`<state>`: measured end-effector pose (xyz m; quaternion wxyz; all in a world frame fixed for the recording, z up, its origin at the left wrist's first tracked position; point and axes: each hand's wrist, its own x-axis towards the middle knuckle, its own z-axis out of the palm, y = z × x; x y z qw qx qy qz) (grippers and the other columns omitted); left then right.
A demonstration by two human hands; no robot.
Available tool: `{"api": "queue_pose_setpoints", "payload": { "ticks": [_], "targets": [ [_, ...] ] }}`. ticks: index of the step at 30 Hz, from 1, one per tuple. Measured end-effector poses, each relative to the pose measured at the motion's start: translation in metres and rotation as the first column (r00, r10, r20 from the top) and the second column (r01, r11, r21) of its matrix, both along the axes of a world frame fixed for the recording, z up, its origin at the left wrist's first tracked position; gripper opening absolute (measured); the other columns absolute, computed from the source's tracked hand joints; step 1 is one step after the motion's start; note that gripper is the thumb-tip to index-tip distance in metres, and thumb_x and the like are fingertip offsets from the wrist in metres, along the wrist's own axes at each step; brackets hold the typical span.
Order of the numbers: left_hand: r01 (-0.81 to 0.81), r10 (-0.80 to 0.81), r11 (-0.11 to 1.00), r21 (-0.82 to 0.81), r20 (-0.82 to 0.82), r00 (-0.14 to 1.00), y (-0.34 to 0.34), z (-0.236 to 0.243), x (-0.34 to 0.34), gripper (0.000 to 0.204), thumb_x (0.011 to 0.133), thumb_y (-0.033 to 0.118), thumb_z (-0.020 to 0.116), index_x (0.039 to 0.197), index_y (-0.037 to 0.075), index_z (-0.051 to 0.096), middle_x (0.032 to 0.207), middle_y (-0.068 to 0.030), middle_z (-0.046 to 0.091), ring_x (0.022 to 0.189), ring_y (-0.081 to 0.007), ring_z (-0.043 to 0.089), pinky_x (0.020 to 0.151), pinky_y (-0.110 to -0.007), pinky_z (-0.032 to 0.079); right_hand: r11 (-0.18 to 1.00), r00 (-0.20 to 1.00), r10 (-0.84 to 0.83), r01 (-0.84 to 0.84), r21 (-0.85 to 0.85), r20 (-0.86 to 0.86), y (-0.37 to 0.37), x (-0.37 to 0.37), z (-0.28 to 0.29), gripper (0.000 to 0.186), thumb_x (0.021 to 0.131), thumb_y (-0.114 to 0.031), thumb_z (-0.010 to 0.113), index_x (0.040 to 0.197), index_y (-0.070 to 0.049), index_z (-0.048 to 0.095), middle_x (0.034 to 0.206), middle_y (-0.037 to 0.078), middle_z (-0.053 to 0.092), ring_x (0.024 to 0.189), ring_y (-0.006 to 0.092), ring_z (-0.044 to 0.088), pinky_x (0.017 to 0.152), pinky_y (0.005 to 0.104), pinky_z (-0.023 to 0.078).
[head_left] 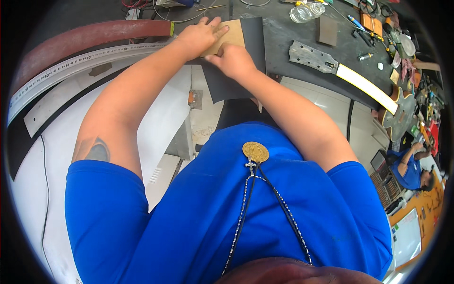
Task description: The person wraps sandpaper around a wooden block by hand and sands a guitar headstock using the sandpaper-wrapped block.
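Observation:
At the near edge of the dark workbench, both hands are on a sheet of sandpaper (pixel 254 40), dark grey with a tan face (pixel 232 29) showing where it looks folded over. My left hand (pixel 199 37) lies across the left side of the tan part, fingers spread and pressing flat; its thumb is hidden. Just to the right and nearer me, my right hand (pixel 235 60) is closed, thumb against curled fingers, at the tan part's near edge. The dark part hangs down past the bench edge below my right hand.
A long steel ruler (pixel 85 59) and a curved reddish-brown strip (pixel 99 42) lie left. On the right are a guitar neck (pixel 314 57) with a white fretboard face, a guitar body (pixel 399 116), a glass jar (pixel 307 13) and scattered tools. A co-worker (pixel 410 168) sits far right.

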<state>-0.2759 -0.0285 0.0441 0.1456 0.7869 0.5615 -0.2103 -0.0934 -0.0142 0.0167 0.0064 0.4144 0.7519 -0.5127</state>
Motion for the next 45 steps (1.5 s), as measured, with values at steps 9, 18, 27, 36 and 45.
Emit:
{"api": "queue_pose_setpoints", "payload": {
  "ticks": [9, 18, 27, 36, 45],
  "targets": [
    [0.017, -0.018, 0.997, 0.069, 0.018, 1.000, 0.001, -0.010, 0.000, 0.114, 0.064, -0.004, 0.089, 0.165, 0.017, 0.042, 0.162, -0.0136, 0.040, 0.135, -0.0383, 0.055, 0.098, -0.042, 0.066, 0.899, 0.830, 0.429, -0.430, -0.081, 0.358, -0.043, -0.023, 0.012, 0.039, 0.095, -0.040, 0.069, 0.106, -0.005, 0.082, 0.108, 0.018, 0.081, 0.105, 0.0328, 0.079, 0.090, 0.0458, 0.063],
    [-0.019, 0.019, 1.000, -0.009, -0.038, 0.999, -0.002, 0.000, 0.004, 0.100, 0.078, -0.001, 0.082, 0.167, 0.019, 0.041, 0.165, -0.0135, 0.038, 0.140, -0.0393, 0.053, 0.100, -0.041, 0.064, 0.959, 0.925, 0.282, -0.265, -0.098, 0.256, 0.007, 0.020, 0.018, 0.033, 0.090, -0.029, 0.063, 0.107, -0.008, 0.082, 0.108, 0.019, 0.079, 0.105, 0.0383, 0.076, 0.094, 0.0489, 0.060],
    [0.005, -0.005, 1.000, 0.001, -0.046, 0.999, -0.002, -0.004, 0.003, 0.113, 0.069, -0.001, 0.089, 0.167, 0.019, 0.038, 0.166, -0.0135, 0.037, 0.140, -0.0391, 0.052, 0.101, -0.041, 0.064, 0.981, 0.960, 0.134, -0.093, -0.167, 0.248, 0.031, 0.078, 0.024, 0.036, 0.091, -0.031, 0.063, 0.110, -0.006, 0.081, 0.106, 0.021, 0.078, 0.103, 0.0399, 0.075, 0.095, 0.0489, 0.059],
    [0.006, -0.006, 1.000, -0.014, -0.030, 1.000, -0.001, 0.006, 0.004, 0.093, 0.081, -0.003, 0.078, 0.165, 0.017, 0.043, 0.162, -0.0135, 0.041, 0.140, -0.0420, 0.054, 0.101, -0.043, 0.063, 0.997, 0.974, -0.024, 0.039, -0.062, 0.227, 0.057, 0.128, 0.036, 0.037, 0.090, -0.029, 0.063, 0.113, -0.004, 0.079, 0.103, 0.024, 0.077, 0.101, 0.0416, 0.074, 0.092, 0.0497, 0.058],
    [0.016, -0.016, 1.000, -0.008, -0.043, 0.999, 0.003, 0.005, 0.005, 0.097, 0.080, -0.003, 0.080, 0.166, 0.019, 0.041, 0.161, -0.0135, 0.041, 0.140, -0.0412, 0.054, 0.101, -0.042, 0.063, 0.989, 0.979, -0.099, 0.076, 0.129, 0.177, 0.050, 0.136, 0.021, 0.038, 0.092, -0.028, 0.068, 0.118, -0.002, 0.073, 0.108, 0.027, 0.076, 0.103, 0.0444, 0.073, 0.091, 0.0501, 0.057]
  ]
}}
